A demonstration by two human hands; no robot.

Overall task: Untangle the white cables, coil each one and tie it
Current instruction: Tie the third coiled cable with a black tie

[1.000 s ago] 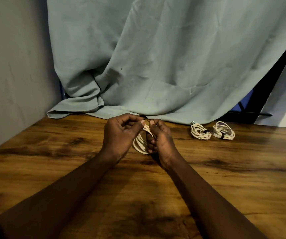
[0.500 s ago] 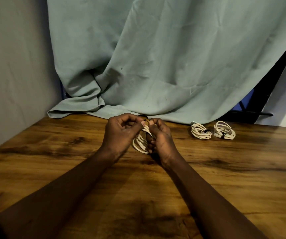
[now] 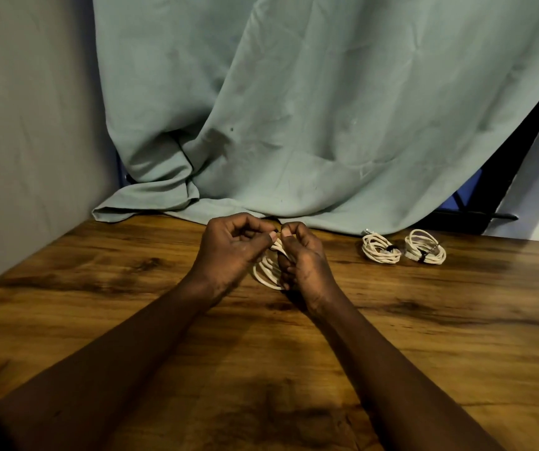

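Note:
A coiled white cable (image 3: 266, 270) hangs between my two hands above the middle of the wooden table (image 3: 424, 336). My left hand (image 3: 229, 252) pinches the top of the coil with thumb and forefinger. My right hand (image 3: 305, 258) grips the coil's right side, and its thumb and forefinger pinch at the top too. A small dark tie shows between the fingertips. Two more coiled white cables, one (image 3: 380, 249) and another (image 3: 424, 247), lie at the back right of the table, each bound with a dark tie.
A pale green curtain (image 3: 294, 125) hangs behind and folds onto the table's far edge. A grey wall (image 3: 27, 141) runs along the left. A dark opening with a blue object (image 3: 469, 190) shows at the back right.
Both hands stay at the top of the coil; the fingertips have drawn slightly closer together. The two tied coils have not moved.

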